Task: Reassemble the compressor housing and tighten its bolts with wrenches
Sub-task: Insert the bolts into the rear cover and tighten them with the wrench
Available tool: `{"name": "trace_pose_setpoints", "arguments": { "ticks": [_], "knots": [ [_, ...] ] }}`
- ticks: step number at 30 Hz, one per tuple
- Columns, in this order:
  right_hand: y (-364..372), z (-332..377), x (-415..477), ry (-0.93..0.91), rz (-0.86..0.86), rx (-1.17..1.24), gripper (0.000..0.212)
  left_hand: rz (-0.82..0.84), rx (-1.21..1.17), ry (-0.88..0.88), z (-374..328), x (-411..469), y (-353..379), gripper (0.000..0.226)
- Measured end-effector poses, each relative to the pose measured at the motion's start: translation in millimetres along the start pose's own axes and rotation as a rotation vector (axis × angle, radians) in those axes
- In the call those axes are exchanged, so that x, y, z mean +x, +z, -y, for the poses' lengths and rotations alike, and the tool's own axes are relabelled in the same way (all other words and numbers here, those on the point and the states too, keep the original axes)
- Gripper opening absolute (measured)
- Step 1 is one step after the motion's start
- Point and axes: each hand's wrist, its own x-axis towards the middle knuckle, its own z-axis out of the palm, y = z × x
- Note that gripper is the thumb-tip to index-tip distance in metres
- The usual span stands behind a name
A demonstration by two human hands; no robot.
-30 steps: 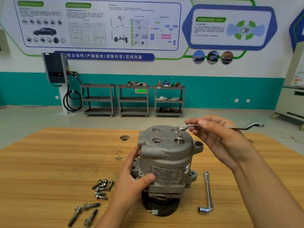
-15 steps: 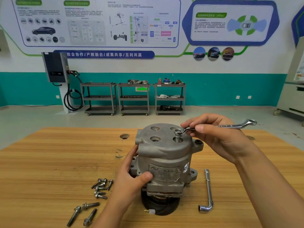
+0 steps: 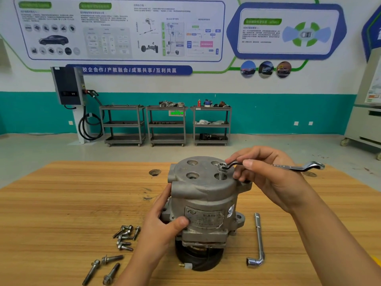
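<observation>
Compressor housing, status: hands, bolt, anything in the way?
Left hand grips housing side. Right hand holds wrench, ring on raised bolt. Wrench path looks clear.

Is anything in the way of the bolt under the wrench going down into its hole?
Nothing visible. The bolt stands in the compressor housing hole, thread exposed, the ring wrench on its head, held by the right hand.

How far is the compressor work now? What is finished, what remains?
Done: the housing stands assembled on the table. In hand: the left hand grips it while the right hand holds the ring wrench on one bolt, thread showing. Left: the other top holes look empty, loose bolts lie nearby, the socket wrench lies untouched.
</observation>
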Motion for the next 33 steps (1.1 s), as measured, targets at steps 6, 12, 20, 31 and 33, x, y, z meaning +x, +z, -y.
{"name": "trace_pose_setpoints", "arguments": {
  "ticks": [6, 12, 20, 31, 33],
  "knots": [
    [18.8, -3.5, -17.5, -0.142, -0.186, -0.224, 0.033, -0.011, -0.002, 0.006, -0.7, -0.8, 0.9, 0.119],
    [49.0, 0.4, -25.4, -0.155, -0.385, -0.499, 0.016, -0.017, -0.008, 0.013, -4.7, -2.2, 2.8, 0.119],
    [39.1, 22.1, -13.0, -0.165, -0.317, -0.171, 0.019, -0.007, -0.019, -0.002, -7.2, -3.1, 2.7, 0.120],
    [7.2, 5.4, 4.2, 0.046, -0.041, 0.108, 0.024, 0.022, -0.038, -0.028, -9.1, -2.5, 2.7, 0.122],
    [5.0, 2.1, 5.6, 0.057, -0.030, 0.146, 0.023, 0.017, -0.049, -0.025, -9.0, -2.6, 2.9, 0.121]
  ]
}}
